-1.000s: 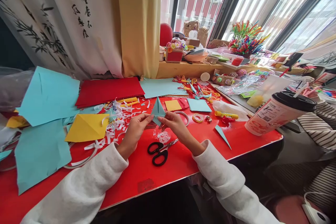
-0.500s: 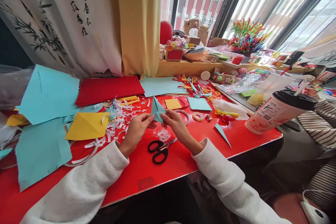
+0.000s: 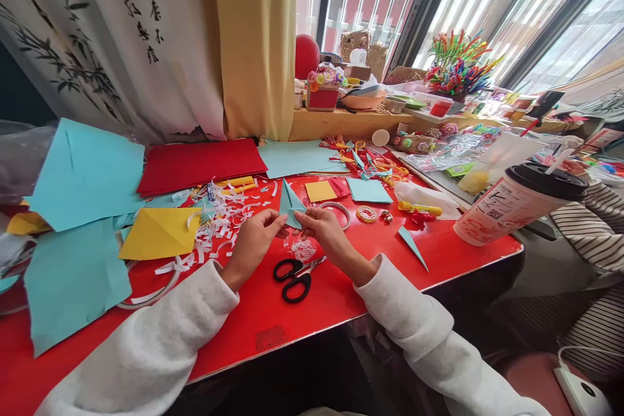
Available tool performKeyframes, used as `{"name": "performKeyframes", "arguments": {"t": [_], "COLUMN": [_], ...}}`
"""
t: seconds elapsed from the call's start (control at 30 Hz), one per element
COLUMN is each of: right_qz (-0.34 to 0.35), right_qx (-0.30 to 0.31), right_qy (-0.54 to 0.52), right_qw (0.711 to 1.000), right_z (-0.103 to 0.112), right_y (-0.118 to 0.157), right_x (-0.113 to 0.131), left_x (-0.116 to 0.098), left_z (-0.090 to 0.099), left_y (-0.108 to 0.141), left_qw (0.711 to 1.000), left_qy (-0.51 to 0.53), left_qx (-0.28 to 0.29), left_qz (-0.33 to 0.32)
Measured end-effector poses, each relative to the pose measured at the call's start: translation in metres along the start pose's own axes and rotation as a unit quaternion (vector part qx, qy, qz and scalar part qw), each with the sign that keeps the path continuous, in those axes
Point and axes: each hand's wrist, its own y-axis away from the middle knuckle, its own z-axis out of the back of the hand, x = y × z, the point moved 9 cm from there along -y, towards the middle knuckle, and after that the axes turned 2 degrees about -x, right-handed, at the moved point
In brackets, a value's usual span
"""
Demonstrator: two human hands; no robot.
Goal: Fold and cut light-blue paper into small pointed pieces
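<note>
the small folded light-blue paper piece with a pointed tip (image 3: 287,197) is between your two hands, over the middle of the glossy red surface (image 3: 229,338), its tip toward the far side. your left hand (image 3: 254,242) has its grip closed on the left lower edge of the piece, thumb on top; your right hand (image 3: 332,232) pinches the right lower edge, its fingertips close to those of the left.

just nearer to you lie the metal scissors with black handles (image 3: 305,269), blades pointing right and away. to the right of your right hand lies a narrow light-blue paper triangle (image 3: 413,249), with a yellow tube-shaped stick (image 3: 419,208) beyond it and, farther right, a tall pink paper cup with a black lid (image 3: 492,205).

beyond your hands, a yellow paper square (image 3: 319,192) sits left of a light-blue paper square (image 3: 369,190). to the left are curled white paper strips (image 3: 229,214), then a creased yellow paper sheet (image 3: 158,234); a flat stack of red paper (image 3: 202,166) lies on the far left. at far right shows a co-worker's black-and-white striped sleeve (image 3: 580,221).
</note>
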Motion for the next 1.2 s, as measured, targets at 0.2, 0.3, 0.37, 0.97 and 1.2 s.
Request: {"name": "performKeyframes", "arguments": {"t": [0.2,0.3,0.37,0.97,1.2], "right_qz": [0.008,0.021,0.030,-0.005,-0.081], "right_qx": [-0.023,-0.018,-0.010,0.050,0.103], "right_qy": [0.026,0.038,0.054,0.022,0.058], "right_qw": [0.999,0.999,0.998,0.998,0.990], "right_z": [0.004,0.002,0.000,-0.013,-0.021], "right_y": [-0.001,-0.001,0.000,0.004,0.007], "right_x": [0.000,0.002,0.003,-0.002,-0.016], "left_x": [0.005,0.004,0.002,-0.004,-0.001], "left_z": [-0.003,-0.003,-0.002,0.008,0.015], "left_y": [-0.002,-0.001,-0.001,0.001,0.002], "left_qw": [1.000,1.000,1.000,0.998,0.996], "left_qy": [-0.003,0.016,0.030,-0.016,-0.019], "left_qx": [0.013,0.010,0.003,-0.048,-0.077], "left_qz": [0.012,0.008,-0.001,-0.024,-0.029]}}
